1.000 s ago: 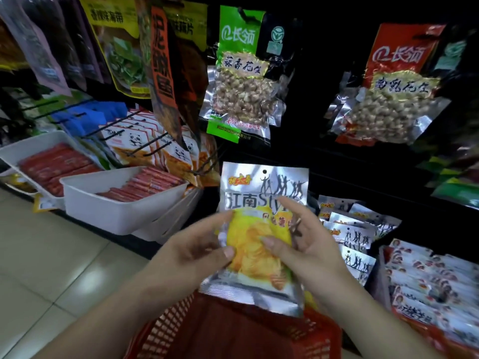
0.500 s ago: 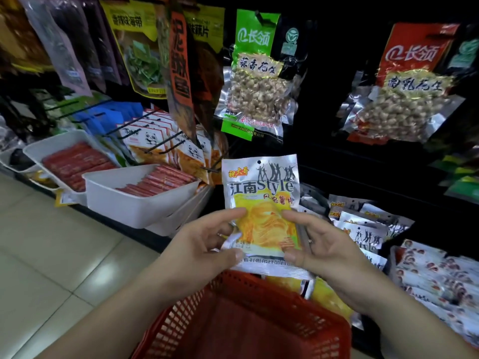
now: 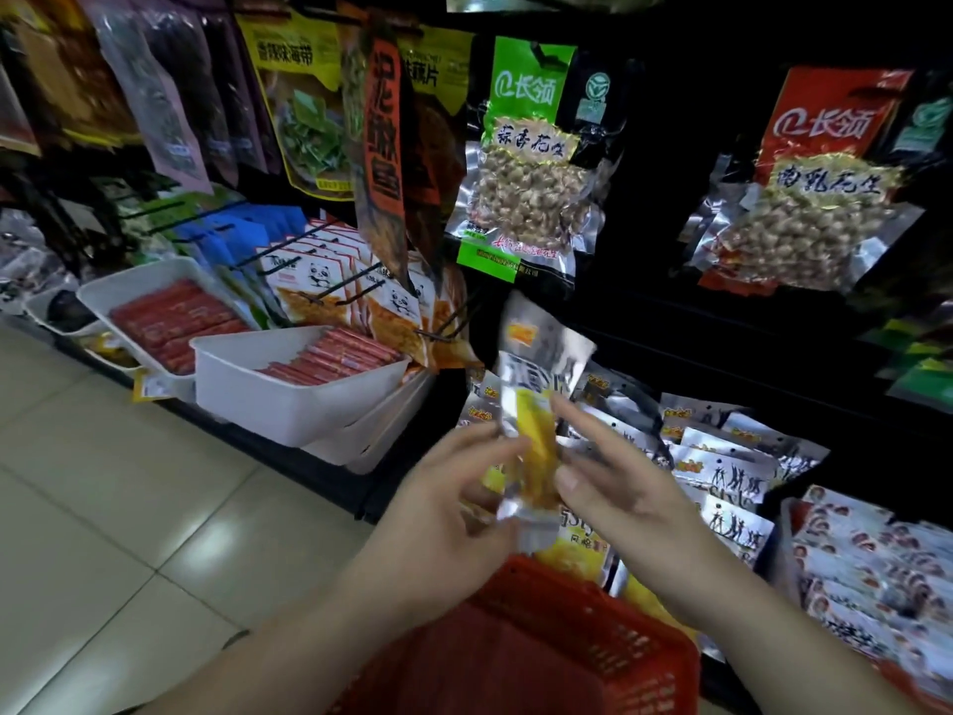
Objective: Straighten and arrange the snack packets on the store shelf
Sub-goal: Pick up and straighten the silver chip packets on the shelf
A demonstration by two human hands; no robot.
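The left hand (image 3: 448, 487) and right hand (image 3: 619, 487) are holding one silver-and-yellow snack packet (image 3: 536, 405) above the red basket (image 3: 567, 637), fingers pinching its sides. It is not yet lying among the matching packets (image 3: 722, 467) on the shelf at right, which are looking untidy, so much work is remaining.

Silver packet (image 3: 536, 405) now edge-on

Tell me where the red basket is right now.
In the head view the red basket sits at the bottom centre, directly below the silver and yellow packet held between the left hand and right hand.
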